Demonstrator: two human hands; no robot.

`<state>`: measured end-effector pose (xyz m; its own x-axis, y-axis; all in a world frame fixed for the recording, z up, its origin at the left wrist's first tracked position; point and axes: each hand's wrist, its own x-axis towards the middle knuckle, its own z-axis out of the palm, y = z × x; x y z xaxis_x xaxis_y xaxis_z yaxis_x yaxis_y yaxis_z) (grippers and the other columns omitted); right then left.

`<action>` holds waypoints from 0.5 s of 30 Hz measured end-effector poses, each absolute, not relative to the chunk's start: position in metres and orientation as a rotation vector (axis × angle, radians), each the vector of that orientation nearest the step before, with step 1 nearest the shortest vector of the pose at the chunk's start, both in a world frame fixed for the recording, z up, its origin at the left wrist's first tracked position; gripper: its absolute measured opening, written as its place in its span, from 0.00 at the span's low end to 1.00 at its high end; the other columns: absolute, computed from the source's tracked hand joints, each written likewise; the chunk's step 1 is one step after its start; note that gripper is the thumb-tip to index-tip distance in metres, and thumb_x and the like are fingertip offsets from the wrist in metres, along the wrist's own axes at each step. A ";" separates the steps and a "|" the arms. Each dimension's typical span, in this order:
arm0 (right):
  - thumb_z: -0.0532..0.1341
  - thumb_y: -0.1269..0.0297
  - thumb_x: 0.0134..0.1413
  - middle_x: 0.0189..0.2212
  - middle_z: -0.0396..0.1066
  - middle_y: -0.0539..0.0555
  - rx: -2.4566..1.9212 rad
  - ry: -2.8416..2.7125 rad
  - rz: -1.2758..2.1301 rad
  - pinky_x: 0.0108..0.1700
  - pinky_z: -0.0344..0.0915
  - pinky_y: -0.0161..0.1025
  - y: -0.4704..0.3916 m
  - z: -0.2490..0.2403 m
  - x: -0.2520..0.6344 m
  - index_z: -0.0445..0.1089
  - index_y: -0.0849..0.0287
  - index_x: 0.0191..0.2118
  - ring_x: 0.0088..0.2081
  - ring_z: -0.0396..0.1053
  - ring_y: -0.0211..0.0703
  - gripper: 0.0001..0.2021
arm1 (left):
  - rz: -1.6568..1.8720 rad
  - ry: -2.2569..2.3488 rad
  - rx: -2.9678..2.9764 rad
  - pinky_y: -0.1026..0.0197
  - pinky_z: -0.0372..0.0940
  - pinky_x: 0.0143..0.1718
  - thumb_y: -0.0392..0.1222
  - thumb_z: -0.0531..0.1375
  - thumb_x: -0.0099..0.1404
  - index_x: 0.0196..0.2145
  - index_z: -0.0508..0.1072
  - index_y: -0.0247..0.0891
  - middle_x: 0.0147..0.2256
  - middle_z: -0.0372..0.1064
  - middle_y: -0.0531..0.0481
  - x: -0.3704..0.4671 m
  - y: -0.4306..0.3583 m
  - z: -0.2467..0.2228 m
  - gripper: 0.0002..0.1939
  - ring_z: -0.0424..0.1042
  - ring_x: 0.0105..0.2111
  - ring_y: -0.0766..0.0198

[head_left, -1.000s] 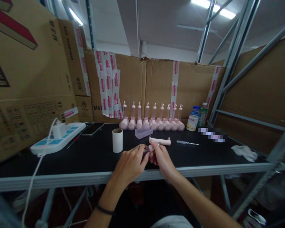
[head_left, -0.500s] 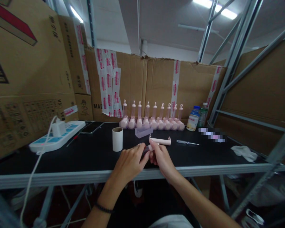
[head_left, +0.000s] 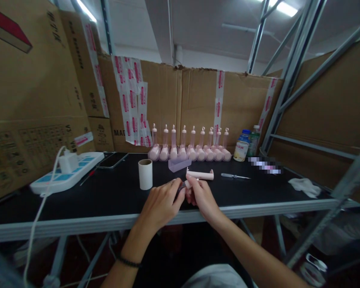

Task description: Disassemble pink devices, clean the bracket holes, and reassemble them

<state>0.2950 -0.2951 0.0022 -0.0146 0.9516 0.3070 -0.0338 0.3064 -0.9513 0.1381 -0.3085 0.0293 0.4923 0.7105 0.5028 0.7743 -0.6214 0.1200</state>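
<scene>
My left hand (head_left: 162, 202) is closed around the dark, see-through body of a small tube (head_left: 181, 187) above the table's front edge. My right hand (head_left: 203, 200) pinches the tube's pale pink end between thumb and fingers. Most of the tube is hidden by my hands. Just beyond them lies a pale pink holder (head_left: 201, 175) with upturned ends. Behind that is a translucent lilac trough-shaped part (head_left: 180, 164). A row of several pale pink pieces (head_left: 192, 153), with upright clear tubes and ring-topped caps, lines the back of the table.
A white cardboard-like cylinder (head_left: 145, 175) stands left of my hands. To the right lie a screwdriver (head_left: 235, 176) and a crumpled white cloth (head_left: 304, 187). A power strip (head_left: 67, 172), a phone (head_left: 112, 160) and bottles (head_left: 241, 149) also sit on the black table (head_left: 108, 200).
The view has shifted slightly, so the scene sits a little further left and up. Both hands stay together on the tube; less of its dark body shows.
</scene>
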 end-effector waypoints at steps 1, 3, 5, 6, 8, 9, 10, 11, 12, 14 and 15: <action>0.55 0.42 0.64 0.11 0.60 0.49 -0.944 -1.332 1.006 0.20 0.50 0.34 -0.296 0.003 0.295 0.65 0.59 0.16 0.15 0.56 0.33 0.31 | -0.796 -1.301 -2.609 0.57 0.65 0.39 0.43 0.47 0.77 0.42 0.66 0.42 0.41 0.76 0.48 0.138 -0.308 0.029 0.10 0.78 0.41 0.56; 0.55 0.42 0.64 0.11 0.59 0.49 -0.945 -1.338 1.003 0.20 0.50 0.34 -0.297 0.004 0.295 0.64 0.59 0.16 0.15 0.56 0.33 0.31 | -0.800 -1.305 -2.610 0.58 0.64 0.38 0.44 0.47 0.77 0.43 0.66 0.42 0.41 0.77 0.49 0.138 -0.309 0.030 0.10 0.78 0.41 0.56; 0.55 0.41 0.64 0.11 0.59 0.49 -0.947 -1.344 0.997 0.20 0.50 0.34 -0.299 0.005 0.295 0.64 0.59 0.16 0.15 0.56 0.33 0.31 | -0.802 -1.314 -2.614 0.58 0.64 0.38 0.44 0.47 0.77 0.44 0.67 0.42 0.41 0.77 0.49 0.138 -0.309 0.031 0.10 0.78 0.41 0.56; 0.55 0.41 0.64 0.11 0.59 0.49 -0.946 -1.347 0.993 0.20 0.50 0.34 -0.299 0.006 0.295 0.65 0.59 0.16 0.15 0.56 0.33 0.31 | -0.802 -1.319 -2.614 0.58 0.64 0.38 0.44 0.48 0.77 0.44 0.67 0.42 0.41 0.77 0.50 0.138 -0.310 0.032 0.10 0.78 0.40 0.57; 0.55 0.41 0.65 0.11 0.59 0.49 -0.945 -1.354 0.980 0.21 0.51 0.34 -0.300 0.006 0.296 0.64 0.59 0.16 0.15 0.57 0.33 0.31 | -0.800 -1.330 -2.609 0.59 0.63 0.36 0.44 0.48 0.76 0.43 0.67 0.42 0.40 0.77 0.50 0.139 -0.310 0.034 0.09 0.78 0.40 0.57; 0.55 0.42 0.65 0.11 0.59 0.49 -0.946 -1.357 0.976 0.21 0.51 0.34 -0.300 0.006 0.296 0.64 0.59 0.16 0.16 0.57 0.33 0.32 | -0.795 -1.334 -2.608 0.59 0.63 0.36 0.44 0.49 0.76 0.42 0.67 0.42 0.40 0.77 0.50 0.139 -0.311 0.035 0.09 0.78 0.40 0.57; 0.55 0.42 0.65 0.11 0.59 0.49 -0.949 -1.359 0.972 0.21 0.51 0.34 -0.300 0.006 0.296 0.64 0.59 0.16 0.16 0.57 0.33 0.32 | -0.791 -1.336 -2.607 0.59 0.63 0.35 0.44 0.49 0.76 0.41 0.67 0.42 0.40 0.77 0.50 0.139 -0.311 0.035 0.09 0.78 0.39 0.57; 0.55 0.41 0.65 0.11 0.59 0.49 -0.953 -1.361 0.971 0.21 0.51 0.34 -0.300 0.005 0.296 0.64 0.59 0.16 0.16 0.57 0.33 0.32 | -0.787 -1.336 -2.606 0.59 0.62 0.35 0.44 0.50 0.76 0.40 0.67 0.42 0.40 0.77 0.50 0.139 -0.311 0.036 0.09 0.78 0.39 0.58; 0.54 0.41 0.65 0.11 0.59 0.49 -0.956 -1.360 0.970 0.21 0.51 0.34 -0.300 0.005 0.296 0.64 0.59 0.16 0.16 0.57 0.33 0.32 | -0.781 -1.334 -2.604 0.59 0.62 0.35 0.44 0.50 0.76 0.40 0.66 0.42 0.40 0.77 0.51 0.140 -0.311 0.035 0.09 0.78 0.39 0.58; 0.54 0.41 0.65 0.11 0.59 0.49 -0.959 -1.365 0.966 0.21 0.51 0.34 -0.299 0.005 0.296 0.64 0.58 0.15 0.15 0.57 0.33 0.32 | -0.773 -1.329 -2.590 0.59 0.62 0.35 0.44 0.49 0.77 0.41 0.66 0.42 0.40 0.77 0.50 0.140 -0.311 0.034 0.09 0.78 0.39 0.57; 0.54 0.41 0.65 0.11 0.60 0.49 -0.961 -1.367 0.963 0.21 0.51 0.34 -0.299 0.005 0.296 0.64 0.58 0.15 0.15 0.57 0.33 0.32 | -0.770 -1.326 -2.579 0.58 0.62 0.35 0.44 0.49 0.77 0.41 0.66 0.42 0.41 0.77 0.50 0.140 -0.311 0.033 0.09 0.78 0.40 0.57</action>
